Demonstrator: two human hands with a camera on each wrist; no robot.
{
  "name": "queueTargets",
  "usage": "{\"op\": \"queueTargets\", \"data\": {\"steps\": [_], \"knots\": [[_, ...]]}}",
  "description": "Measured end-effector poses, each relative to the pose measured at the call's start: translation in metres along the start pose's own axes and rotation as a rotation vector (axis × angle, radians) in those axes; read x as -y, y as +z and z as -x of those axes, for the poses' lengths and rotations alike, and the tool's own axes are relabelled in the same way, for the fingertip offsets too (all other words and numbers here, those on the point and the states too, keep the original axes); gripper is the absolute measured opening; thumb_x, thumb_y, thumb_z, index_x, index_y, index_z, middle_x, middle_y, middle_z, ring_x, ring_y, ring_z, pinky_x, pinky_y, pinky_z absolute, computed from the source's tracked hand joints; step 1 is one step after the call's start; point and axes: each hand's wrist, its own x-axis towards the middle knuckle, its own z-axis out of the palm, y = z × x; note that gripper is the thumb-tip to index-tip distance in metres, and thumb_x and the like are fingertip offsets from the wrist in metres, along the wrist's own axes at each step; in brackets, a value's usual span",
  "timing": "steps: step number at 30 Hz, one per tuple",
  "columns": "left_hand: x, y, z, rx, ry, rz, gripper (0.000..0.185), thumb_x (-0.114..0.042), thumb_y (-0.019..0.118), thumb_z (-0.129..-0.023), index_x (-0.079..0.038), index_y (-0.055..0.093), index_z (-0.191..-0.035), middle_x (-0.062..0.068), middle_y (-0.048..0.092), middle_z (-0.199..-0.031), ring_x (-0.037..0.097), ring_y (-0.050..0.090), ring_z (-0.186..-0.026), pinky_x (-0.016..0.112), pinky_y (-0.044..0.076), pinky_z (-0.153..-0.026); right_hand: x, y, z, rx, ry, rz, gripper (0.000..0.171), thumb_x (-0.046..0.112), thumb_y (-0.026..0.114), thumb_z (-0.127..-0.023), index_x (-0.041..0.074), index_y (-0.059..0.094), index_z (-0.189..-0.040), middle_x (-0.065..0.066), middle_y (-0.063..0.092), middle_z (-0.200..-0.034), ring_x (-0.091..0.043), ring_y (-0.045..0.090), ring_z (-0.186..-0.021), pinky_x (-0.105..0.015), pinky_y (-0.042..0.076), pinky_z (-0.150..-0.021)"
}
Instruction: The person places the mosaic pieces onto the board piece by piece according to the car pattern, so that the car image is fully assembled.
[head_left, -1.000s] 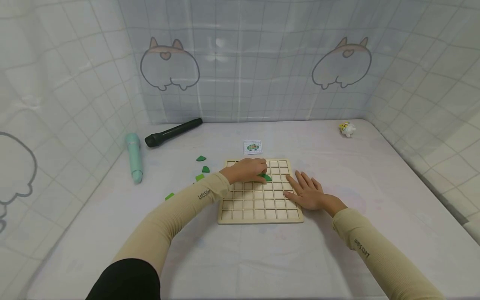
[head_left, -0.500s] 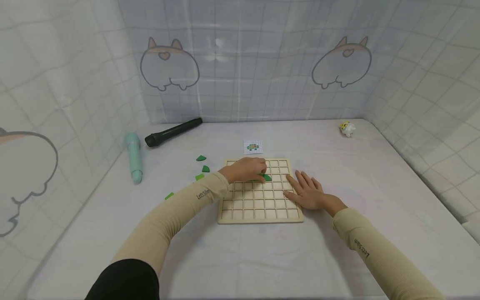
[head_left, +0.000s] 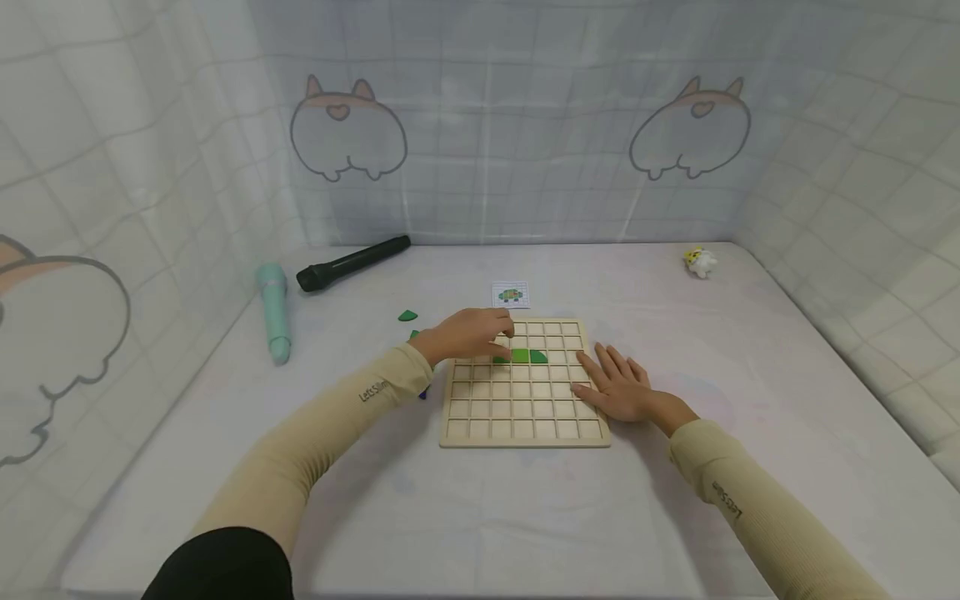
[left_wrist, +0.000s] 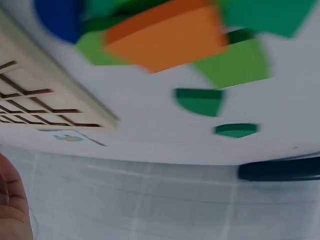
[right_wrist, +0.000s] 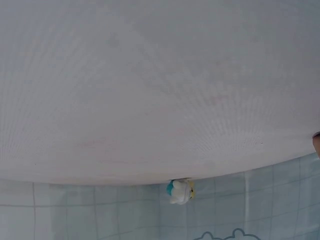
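Head view: a wooden grid board (head_left: 525, 421) is steadied by the flat, relaxed right hand (head_left: 622, 387) at its right edge. The left hand (head_left: 465, 333), loosely curled and holding nothing, is seen just left of two green tiles (head_left: 528, 357) seated in cells.

Left wrist view: loose green pieces (left_wrist: 200, 100) are seen beyond the board's corner.

Right wrist view: only tablecloth and a small toy (right_wrist: 180, 191) are shown.

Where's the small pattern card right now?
In the head view, the pattern card lies flat on the table just beyond the far edge of the wooden grid board, near the left hand.
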Motion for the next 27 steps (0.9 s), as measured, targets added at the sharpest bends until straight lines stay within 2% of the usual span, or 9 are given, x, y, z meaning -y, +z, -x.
{"op": "queueTargets", "data": {"steps": [6,14,22,27], "knots": [[0.016,-0.008,0.032,0.038,-0.139,0.059,0.038,-0.034,0.068,-0.088,-0.005,0.062,-0.111,0.006,0.057,-0.109,0.016,0.058,-0.085,0.028,0.049,-0.074,0.001,-0.001,0.001,-0.006,0.004,0.003,0.083,0.068,0.018,-0.093,0.014,0.002,-0.153,-0.017,-0.012,-0.155,-0.036,-0.011,-0.140,-0.056,-0.004,-0.106],[0.040,-0.010,0.088,0.037,-0.313,0.116,0.037,-0.030,0.071,-0.087,-0.005,0.061,-0.112,0.007,0.057,-0.108,0.018,0.058,-0.090,0.033,0.049,-0.078,0.001,0.000,0.001,-0.003,-0.010,0.007,0.081,0.066,0.019,-0.094,0.013,0.002,-0.153,-0.018,-0.012,-0.155,-0.037,-0.012,-0.139,-0.057,-0.006,-0.105],[0.053,-0.012,0.134,0.019,-0.352,0.105,0.030,-0.026,0.072,-0.085,-0.005,0.063,-0.105,0.006,0.058,-0.103,0.021,0.059,-0.090,0.035,0.050,-0.078,0.002,0.000,0.001,-0.008,-0.015,0.013,0.080,0.066,0.019,-0.094,0.014,0.001,-0.153,-0.018,-0.012,-0.155,-0.037,-0.011,-0.140,-0.056,-0.005,-0.105],[0.065,-0.011,0.151,0.010,-0.356,0.080,0.029,-0.022,0.070,-0.088,-0.001,0.062,-0.107,0.009,0.058,-0.103,0.024,0.060,-0.091,0.039,0.050,-0.080,0.003,-0.001,0.002,-0.008,-0.017,0.007,0.081,0.067,0.018,-0.094,0.013,0.002,-0.153,-0.019,-0.012,-0.155,-0.037,-0.010,-0.140,-0.057,-0.005,-0.105]]}}
